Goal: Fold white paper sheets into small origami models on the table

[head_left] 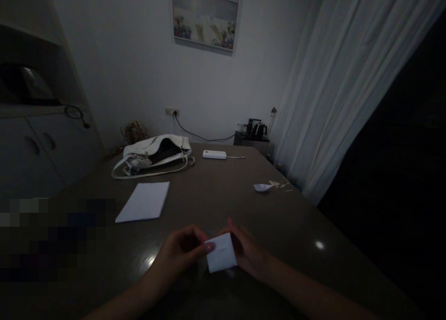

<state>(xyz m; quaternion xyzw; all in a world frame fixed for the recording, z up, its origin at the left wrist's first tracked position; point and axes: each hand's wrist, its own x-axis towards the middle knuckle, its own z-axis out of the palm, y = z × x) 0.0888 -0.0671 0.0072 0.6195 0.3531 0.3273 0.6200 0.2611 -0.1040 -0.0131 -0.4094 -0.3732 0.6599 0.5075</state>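
Observation:
A small folded piece of white paper point(222, 257) is held above the near part of the dark table. My left hand point(181, 248) pinches its upper left corner, thumb on the front face and fingertips behind. My right hand point(252, 255) grips the right edge; its fingers pass behind the paper and are partly hidden, and its thumb points up beside the top edge. A faint crease runs across the paper.
A stack of white paper point(144, 201) lies at left on the table point(209, 197). Behind it sits an open white handbag point(153, 155). A white power bank point(214, 154) with a short cable lies farther back. A small folded paper piece point(263, 187) and pale scraps point(278, 184) are at right.

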